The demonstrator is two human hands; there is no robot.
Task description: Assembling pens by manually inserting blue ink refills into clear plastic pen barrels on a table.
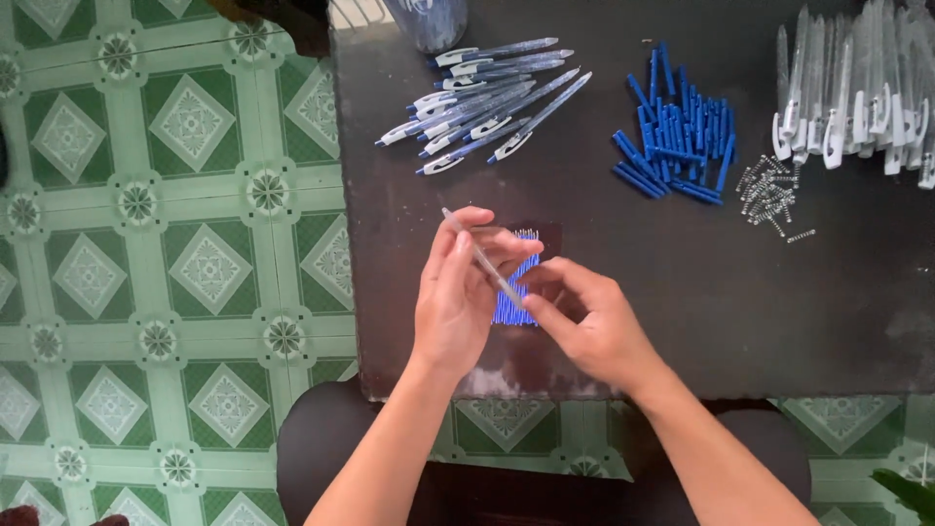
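Hands were at work over the near edge of a dark table (779,312). The left hand (453,302) held a clear pen barrel (482,258) pinched between thumb and fingers, the barrel tilted, its upper end toward the far left. The right hand (589,326) met the barrel's lower end with thumb and forefinger closed narrow; whether it held a separate part could not be told. Directly beneath the hands lay a bundle of blue refills (516,292) on the table. Beyond the refills, assembled blue-and-white pens (482,107) lay in a loose heap. To the right of that heap lay short blue plastic pieces (677,131), then a small cluster of metal springs (769,195), then a row of clear barrels with white clips (857,93) at the table's far right corner.
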